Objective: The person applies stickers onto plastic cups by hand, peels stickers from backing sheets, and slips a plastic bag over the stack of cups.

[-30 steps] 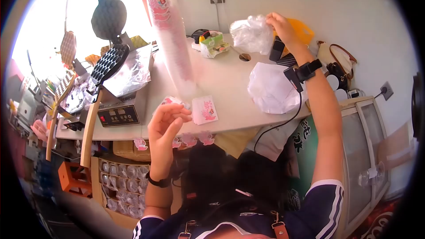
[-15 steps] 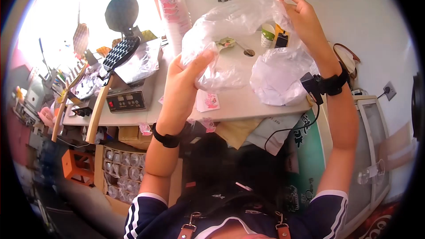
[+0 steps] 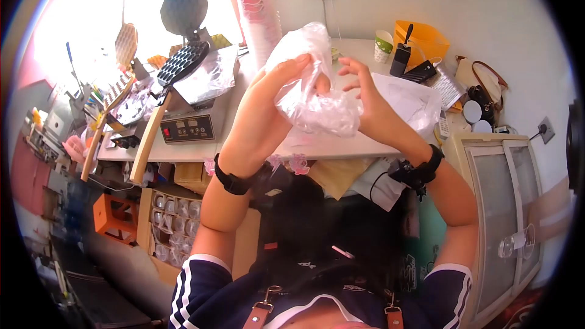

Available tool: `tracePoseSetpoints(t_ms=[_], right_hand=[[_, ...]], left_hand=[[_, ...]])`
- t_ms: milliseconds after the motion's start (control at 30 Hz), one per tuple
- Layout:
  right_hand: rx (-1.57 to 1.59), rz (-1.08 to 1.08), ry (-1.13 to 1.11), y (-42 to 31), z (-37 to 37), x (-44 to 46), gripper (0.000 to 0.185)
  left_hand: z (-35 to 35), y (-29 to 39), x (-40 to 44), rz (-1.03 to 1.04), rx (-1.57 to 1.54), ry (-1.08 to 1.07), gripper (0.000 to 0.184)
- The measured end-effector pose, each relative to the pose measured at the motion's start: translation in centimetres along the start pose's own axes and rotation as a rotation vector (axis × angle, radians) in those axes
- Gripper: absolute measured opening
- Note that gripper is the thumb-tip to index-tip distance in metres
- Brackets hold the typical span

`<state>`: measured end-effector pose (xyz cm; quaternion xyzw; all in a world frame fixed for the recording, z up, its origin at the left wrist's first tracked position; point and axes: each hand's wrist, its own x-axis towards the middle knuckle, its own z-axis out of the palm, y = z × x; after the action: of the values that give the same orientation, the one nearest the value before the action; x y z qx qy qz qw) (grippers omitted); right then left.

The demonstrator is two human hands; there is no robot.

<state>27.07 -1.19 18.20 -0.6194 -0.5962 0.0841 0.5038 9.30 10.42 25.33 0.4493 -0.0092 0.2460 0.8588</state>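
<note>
A crumpled clear plastic bag point(image 3: 317, 106) hangs over the front part of the white table point(image 3: 201, 149). My left hand point(image 3: 265, 94) grips the bag from its left side, with the thumb on top of the film. On the bag's right, my right hand point(image 3: 368, 100) has its fingers apart and bent toward it; whether they touch the film is hard to tell. Behind my right hand lies a white plastic bundle point(image 3: 408, 103) on the table. The bag and hands cover the middle of the tabletop.
At the left stands a waffle maker point(image 3: 183, 64) with a wooden handle point(image 3: 149, 143) jutting past the table edge. A tall cup stack point(image 3: 259, 21) rises behind my left hand. Farther right are a paper cup point(image 3: 382, 47), a yellow container point(image 3: 420, 39) and a cabinet point(image 3: 499, 201).
The bag was first lifted from the back of the table by my right hand, then stretched between both hands. Now it is bunched at my left hand, and my right hand has come down, fingers apart.
</note>
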Motion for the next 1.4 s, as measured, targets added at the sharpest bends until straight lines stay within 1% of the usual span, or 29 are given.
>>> tracePoseSetpoints(t_ms=[67,133,167,200,267,367,400,467,500,533,567,633,667,700,733,767,800,833,867,900,967,1033,1067,1100,1133,1167,1200,1267,1400], right_hand=[[0.170,0.070,0.019,3.0,2.9,-1.4,0.093],[1.030,0.412,-0.298,3.1,4.6,-2.8,0.085],[1.308,0.497,-0.416,3.9,6.4,-3.3,0.080],[1.558,0.622,-0.530,4.8,8.2,-3.7,0.075],[1.669,0.652,-0.591,5.2,12.5,-3.3,0.068],[1.507,0.514,-0.393,6.3,15.0,-2.1,0.057],[1.576,0.479,-0.457,7.9,15.7,-0.7,0.053],[1.524,0.396,-0.294,9.4,15.7,-0.4,0.038],[1.440,0.314,-0.157,4.0,12.1,0.0,0.030],[1.481,0.336,-0.131,3.2,9.9,0.2,0.026],[1.334,0.344,0.006,4.8,9.4,0.9,0.020],[0.970,0.299,0.190,5.4,6.8,1.7,0.017],[0.940,0.210,0.165,4.9,5.1,2.0,0.018],[0.908,0.121,0.138,3.9,3.6,2.5,0.019],[0.905,0.058,0.120,2.6,2.7,3.0,0.021],[0.901,0.054,0.117,1.2,1.5,3.5,0.021],[0.837,0.050,-0.009,-0.3,0.5,4.0,0.023],[0.771,0.045,-0.138,-1.7,-0.3,4.4,0.025],[0.695,0.034,-0.170,-3.2,-0.3,5.0,0.028],[0.691,0.026,-0.179,-4.2,-0.6,5.7,0.028],[0.577,0.021,-0.310,-5.9,-1.4,7.2,0.039],[0.577,0.031,-0.308,-7.2,-2.3,8.1,0.043],[0.609,-0.013,-0.313,-7.5,-3.1,8.6,0.044],[0.641,-0.055,-0.318,-7.8,-4.0,9.1,0.046],[0.593,-0.066,-0.324,-8.4,-5.0,9.3,0.033],[0.590,-0.063,-0.329,-8.7,-6.0,9.6,0.033],[0.427,-0.142,-0.323,-9.0,-6.9,9.9,0.030],[0.218,-0.282,-0.281,-9.4,-8.0,10.4,0.025],[0.145,-0.248,-0.193,-10.8,-10.1,10.4,0.026]], left_hand=[[1.2,0.9,0.0,-0.063,0.098,-0.368,0.022],[3.7,0.7,-0.9,-0.030,0.287,-0.286,0.029],[4.7,0.8,-1.1,-0.033,0.384,-0.252,0.037],[3.9,1.0,-0.5,-0.087,0.280,-0.419,0.023],[4.4,1.6,-1.0,-0.096,0.284,-0.419,0.023],[5.1,3.0,-1.6,-0.121,0.312,-0.412,0.022],[4.9,3.0,-1.9,-0.114,0.295,-0.380,0.022],[4.5,3.4,-3.1,-0.072,0.383,-0.284,0.028],[4.3,3.5,-4.0,-0.046,0.489,-0.218,0.034],[3.2,4.3,-2.8,0.016,0.777,-0.708,0.045],[1.5,5.0,-1.5,0.083,1.048,-1.209,0.056],[-1.0,5.9,-2.5,-0.270,1.315,-1.492,0.073],[-1.8,7.1,-2.8,-0.491,1.289,-1.146,0.078],[-2.3,7.7,-2.4,-0.195,1.164,-0.930,0.075],[-2.5,8.2,-2.2,0.056,1.203,-0.621,0.074],[-3.5,8.2,-1.3,0.348,1.170,-0.322,0.064],[-3.4,7.8,0.0,0.451,0.988,-0.050,0.053],[-3.4,7.5,1.5,0.537,1.016,0.002,0.046],[-4.7,7.0,3.9,0.532,0.958,-0.120,0.047],[-5.1,6.4,5.1,0.401,0.979,-0.186,0.054],[-4.4,5.5,6.2,0.449,1.116,-0.097,0.064],[-6.9,4.8,9.9,0.763,1.083,0.233,0.088],[-8.4,5.1,11.5,0.880,1.209,0.357,0.113],[-10.1,4.7,13.3,0.877,1.205,0.365,0.113],[-11.8,4.0,15.0,0.810,1.245,0.446,0.112],[-12.7,3.7,15.9,0.742,1.283,0.524,0.111],[-12.9,3.8,16.2,0.744,1.278,0.527,0.111],[-12.8,4.2,16.9,0.496,1.164,0.418,0.097],[-10.9,2.6,17.9,0.552,1.207,0.414,0.078]])
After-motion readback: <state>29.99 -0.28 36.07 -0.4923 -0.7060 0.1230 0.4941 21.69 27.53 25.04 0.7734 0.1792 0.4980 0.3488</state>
